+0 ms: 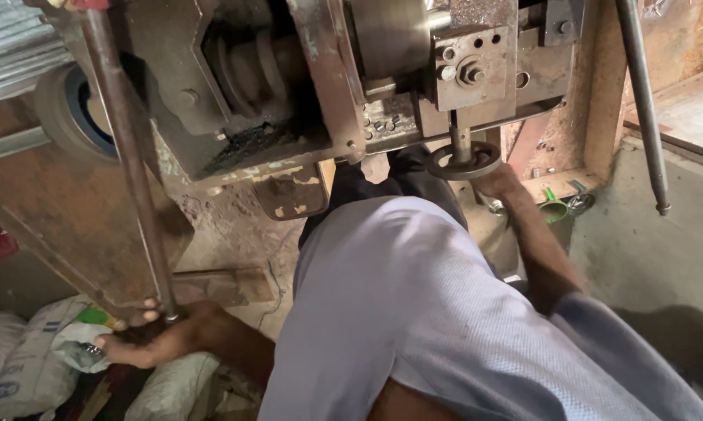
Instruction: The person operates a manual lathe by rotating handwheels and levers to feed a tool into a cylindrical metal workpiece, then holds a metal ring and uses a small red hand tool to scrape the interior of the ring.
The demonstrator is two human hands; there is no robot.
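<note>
My left hand is wrapped around the lower end of a long rusty metal lever rod that rises to the top left of the machine. Farther off, my right hand grips the small round handwheel under the tool block of a worn, greasy lathe-like machine. A light grey shirt covers my torso between the arms and hides the floor beneath.
A second metal rod hangs at the right. A green object and metal bits lie on a ledge near the handwheel. White sacks lie at the lower left. A rusty plate slopes at left.
</note>
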